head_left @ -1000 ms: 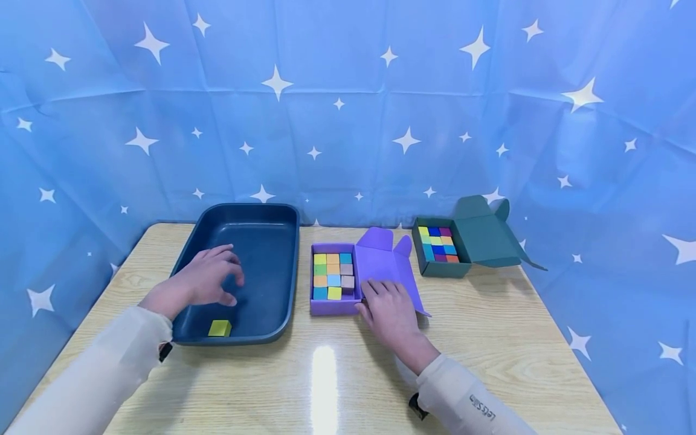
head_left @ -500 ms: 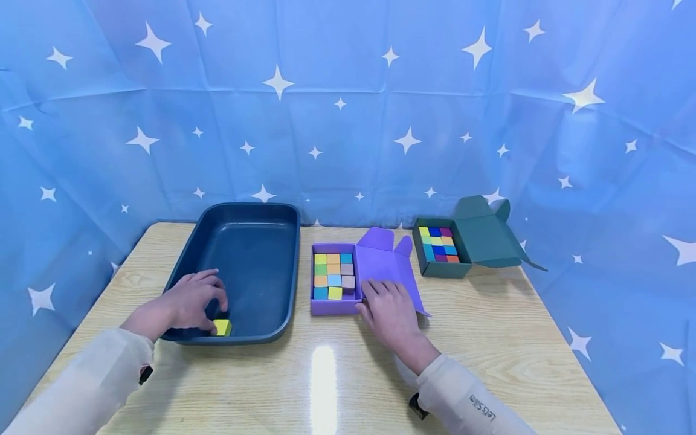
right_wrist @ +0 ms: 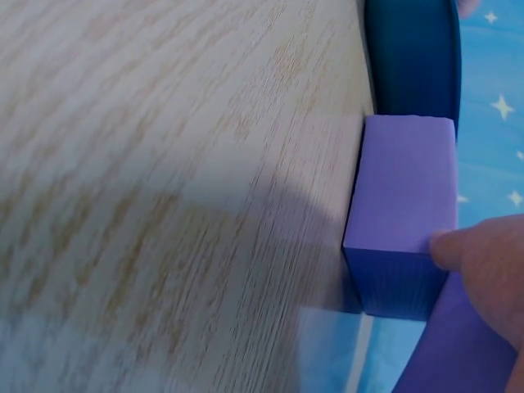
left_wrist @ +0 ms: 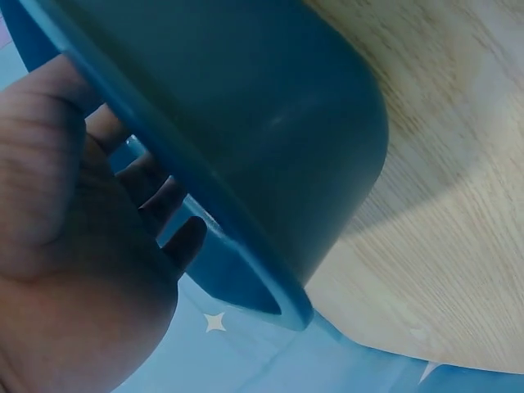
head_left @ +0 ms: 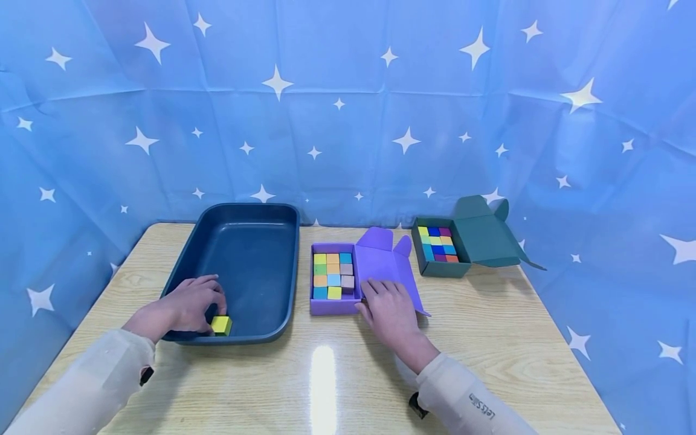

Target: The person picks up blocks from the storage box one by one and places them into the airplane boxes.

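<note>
In the head view my left hand [head_left: 187,304] reaches over the near-left rim of a dark blue tray [head_left: 261,266]. Its thumb and fingers pinch a yellow cube [head_left: 221,325] at the tray's near end. From the left wrist, the tray wall hides that cube, and the hand [left_wrist: 90,221] curves over the rim. My right hand [head_left: 393,314] rests on the open lid [head_left: 383,266] of a purple box [head_left: 334,308]. In the right wrist view its thumb [right_wrist: 450,248] touches the box's near corner. Rows of coloured cubes [head_left: 333,275] sit inside the box.
Farther back on the right stands a dark green box [head_left: 446,270], its lid [head_left: 486,241] folded open to the right, with several coloured cubes inside. All of it is on a wood-grain table [head_left: 261,386]. A blue star-patterned cloth [head_left: 348,121] hangs behind.
My left hand has come down and left inside the tray, and its thumb and fingers have closed on the yellow cube, which has shifted slightly. The right hand has stayed in place.
</note>
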